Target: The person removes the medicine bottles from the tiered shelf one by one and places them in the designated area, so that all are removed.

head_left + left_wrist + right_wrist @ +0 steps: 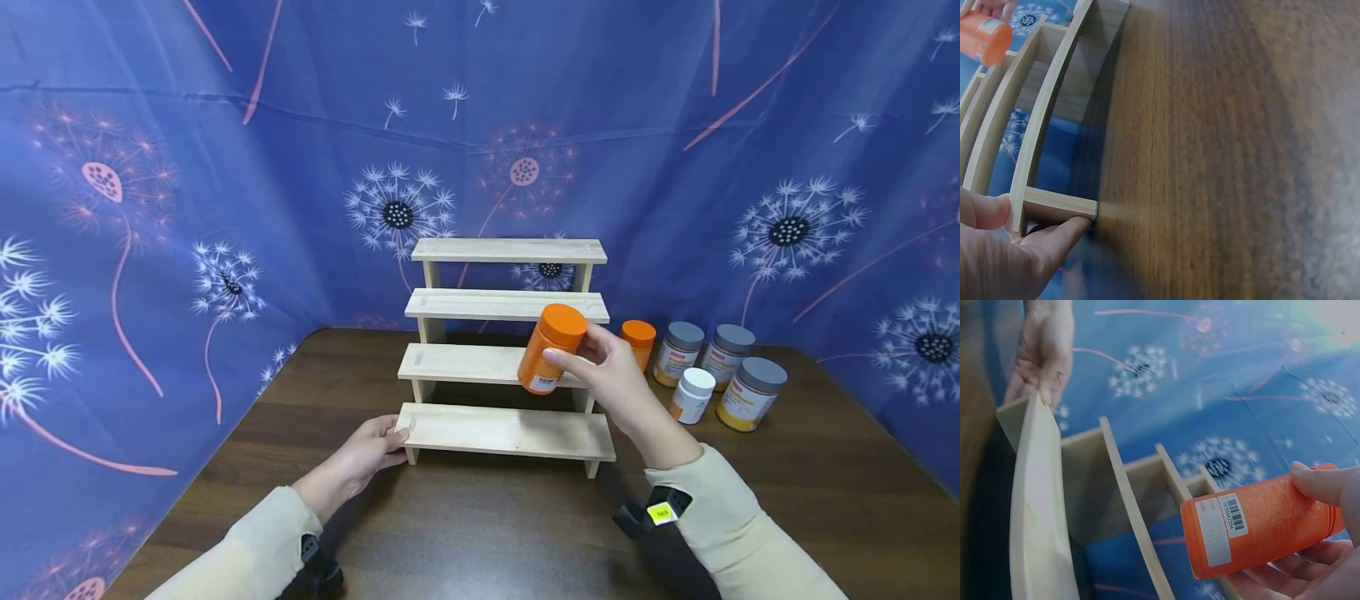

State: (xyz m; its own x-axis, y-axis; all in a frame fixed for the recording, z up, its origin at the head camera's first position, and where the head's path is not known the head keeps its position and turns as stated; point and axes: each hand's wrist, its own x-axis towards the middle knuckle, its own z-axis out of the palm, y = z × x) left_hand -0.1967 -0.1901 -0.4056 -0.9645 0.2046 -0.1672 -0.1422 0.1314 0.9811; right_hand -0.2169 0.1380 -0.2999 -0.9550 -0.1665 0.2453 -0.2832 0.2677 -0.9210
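Note:
My right hand (pixel 617 375) grips an orange bottle (pixel 552 350) with an orange lid, tilted in the air before the right part of the stepped wooden shelf (pixel 510 431). In the right wrist view the bottle (pixel 1254 522) shows a white barcode label near its base, with the thumb on one side and fingers on the other. My left hand (pixel 367 454) holds the left end of the shelf's lowest step. Seen from the left wrist, the thumb lies on the board's top and a finger against the leg (pixel 1060 206) below.
Right of the shelf stand another orange bottle (pixel 639 340), several grey-lidded jars (pixel 750 393) and a small white bottle (pixel 692 397). A blue dandelion-print cloth (pixel 300 208) hangs behind the brown wooden table (pixel 480 525).

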